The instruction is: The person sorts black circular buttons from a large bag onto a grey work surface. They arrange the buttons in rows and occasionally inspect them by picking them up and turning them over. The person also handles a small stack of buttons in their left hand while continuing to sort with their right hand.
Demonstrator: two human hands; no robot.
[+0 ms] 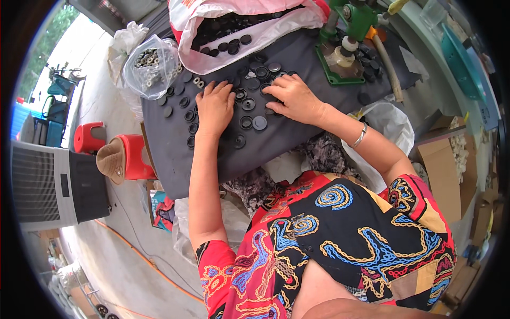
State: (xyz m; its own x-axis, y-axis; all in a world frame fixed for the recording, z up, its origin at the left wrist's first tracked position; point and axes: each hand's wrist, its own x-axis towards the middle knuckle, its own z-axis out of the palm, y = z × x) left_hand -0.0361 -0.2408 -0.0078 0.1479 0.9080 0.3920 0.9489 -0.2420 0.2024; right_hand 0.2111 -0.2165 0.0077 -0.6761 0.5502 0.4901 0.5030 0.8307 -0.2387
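My left hand (215,109) lies with its fingers spread on the dark cloth, touching the loose black parts there. Its fingertips are near two small pale rings (198,82). My right hand (297,101) curls its thumb and fingers around the edge of a black round cap at their tips, partly hidden by the hand. Between the hands lie several black round caps (247,103), some hollow side up. One flat grey-black disc (259,123) rests nearest me. Several more caps (189,115) are scattered beside my left wrist.
A white and red sack (196,42) of black caps lies open at the table's far side. Left of it stands a clear bag (154,69) of small metal rings. A green hand press (340,64) with a wooden-handled lever (390,69) stands far right. Red stools (139,158) are at left.
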